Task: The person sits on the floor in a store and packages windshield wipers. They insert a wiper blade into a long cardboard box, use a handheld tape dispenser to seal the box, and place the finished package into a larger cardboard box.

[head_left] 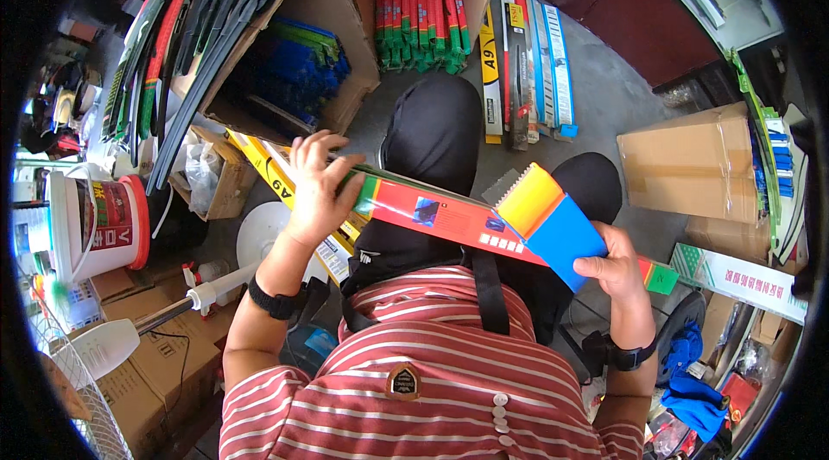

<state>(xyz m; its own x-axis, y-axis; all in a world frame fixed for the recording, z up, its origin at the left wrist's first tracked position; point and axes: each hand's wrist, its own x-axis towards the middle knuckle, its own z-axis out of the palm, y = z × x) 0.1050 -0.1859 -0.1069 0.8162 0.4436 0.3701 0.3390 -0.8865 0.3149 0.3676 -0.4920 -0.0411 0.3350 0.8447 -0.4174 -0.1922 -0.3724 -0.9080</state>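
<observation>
A long, flat red and green wiper blade package (pixel 423 211) lies slantwise across my lap, its left end higher in the picture. At that green left end is my left hand (pixel 318 188), its thumb against the package and its other fingers curled and somewhat apart. My right hand (pixel 615 263) grips a blue and yellow tape dispenser (pixel 563 240), thumb on the blue side. The dispenser's toothed edge points up and left, over the package. Behind the dispenser and right hand, part of the package is hidden; its green tip shows again at the right.
Ahead stand cartons of red and green packages (pixel 419 11) and blue packages (pixel 289 71). Loose wiper blades (pixel 220 28) lean at the left, above a white bucket (pixel 95 222). Long boxes (pixel 518 71) lie on the floor; a brown carton (pixel 686 162) stands right.
</observation>
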